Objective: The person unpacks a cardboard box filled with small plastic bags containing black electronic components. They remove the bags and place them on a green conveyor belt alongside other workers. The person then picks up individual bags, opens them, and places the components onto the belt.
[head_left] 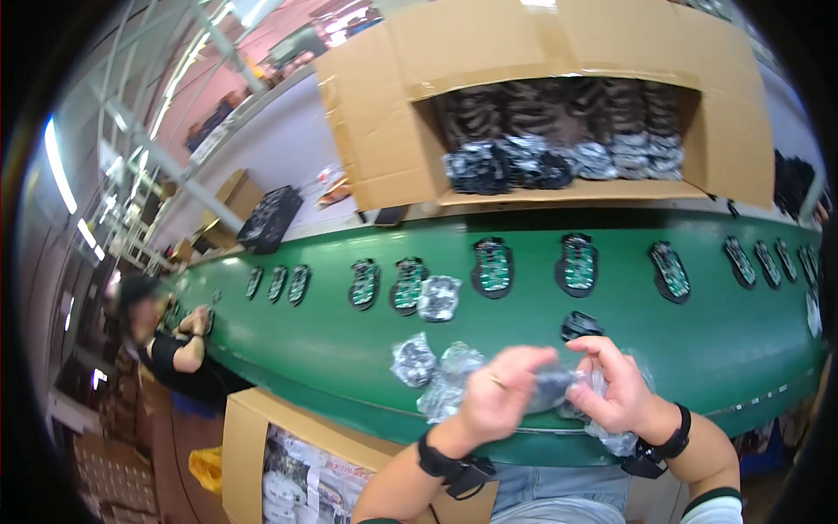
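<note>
A clear plastic bag (550,390) with something dark inside stretches between my hands above the near edge of the green conveyor belt (332,345). My left hand (502,393), smeared by motion, curls at the bag's left end. The thumb and fingers of my right hand (615,384) pinch its right end. Just beyond my hands lies a black plastic part (580,326). To the left, several bagged dark parts (413,359) rest on the belt. More clear wrapping (611,437) lies under my right hand.
Green circuit boards in black oval housings (493,267) form a row along the belt. Behind it stands an open cardboard box (375,131) of stacked bagged parts. Another cardboard box (244,454) sits below at left. A co-worker (166,341) works farther along the belt.
</note>
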The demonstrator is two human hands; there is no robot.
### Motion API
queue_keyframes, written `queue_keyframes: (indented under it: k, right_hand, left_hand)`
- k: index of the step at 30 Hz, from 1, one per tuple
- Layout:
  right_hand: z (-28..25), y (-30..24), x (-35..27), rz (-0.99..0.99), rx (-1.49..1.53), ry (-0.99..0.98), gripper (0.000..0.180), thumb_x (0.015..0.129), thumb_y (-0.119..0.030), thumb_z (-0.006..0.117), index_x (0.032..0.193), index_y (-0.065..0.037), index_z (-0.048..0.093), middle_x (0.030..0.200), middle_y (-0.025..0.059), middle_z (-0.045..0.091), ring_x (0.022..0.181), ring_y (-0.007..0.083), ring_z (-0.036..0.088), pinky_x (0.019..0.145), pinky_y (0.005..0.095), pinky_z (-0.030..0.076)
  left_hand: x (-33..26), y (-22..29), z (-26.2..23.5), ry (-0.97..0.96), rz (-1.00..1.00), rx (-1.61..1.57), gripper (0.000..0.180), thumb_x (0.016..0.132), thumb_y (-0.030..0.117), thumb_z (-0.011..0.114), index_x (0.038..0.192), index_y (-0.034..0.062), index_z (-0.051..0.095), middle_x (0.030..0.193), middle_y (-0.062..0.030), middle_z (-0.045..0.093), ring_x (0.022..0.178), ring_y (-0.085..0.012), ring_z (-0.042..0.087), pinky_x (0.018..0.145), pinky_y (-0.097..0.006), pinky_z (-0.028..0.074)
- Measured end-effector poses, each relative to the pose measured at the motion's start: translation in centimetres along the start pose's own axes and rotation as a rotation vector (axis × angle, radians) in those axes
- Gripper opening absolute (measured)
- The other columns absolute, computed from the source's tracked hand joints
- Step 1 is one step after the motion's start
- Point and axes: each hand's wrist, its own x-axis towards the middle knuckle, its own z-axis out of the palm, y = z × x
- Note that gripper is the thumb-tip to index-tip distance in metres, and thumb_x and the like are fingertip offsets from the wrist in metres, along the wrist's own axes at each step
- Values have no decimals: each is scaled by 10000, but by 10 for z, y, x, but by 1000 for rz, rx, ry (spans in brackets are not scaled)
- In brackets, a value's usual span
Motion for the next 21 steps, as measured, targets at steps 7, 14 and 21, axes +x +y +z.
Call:
queue_keyframes:
  k: [7,14,21]
  right_hand:
    - [14,4,19,-30,-143,215,171,828,-52,732,982,6,686,913,137,704,815,254,695,735,344,544]
    - [-37,-12,24,-88,-298,226,166,841,21,687,995,-18,731,860,117,728,766,244,691,699,329,534]
    - [-43,1,26,-149,-366,252,148,850,33,694,986,-12,729,835,114,722,708,224,678,636,310,522]
  left_hand:
    - [0,15,21,-33,-81,24,484,842,-3,702,1312,39,594,1156,-187,617,1012,-332,645,828,-395,557]
    - [2,-8,12,178,-146,304,331,833,-39,650,1157,30,672,1092,-181,664,860,-306,694,709,-355,572]
    - [6,-1,6,-75,-183,552,453,820,126,743,1249,74,608,1107,-166,613,856,-335,675,714,-401,565]
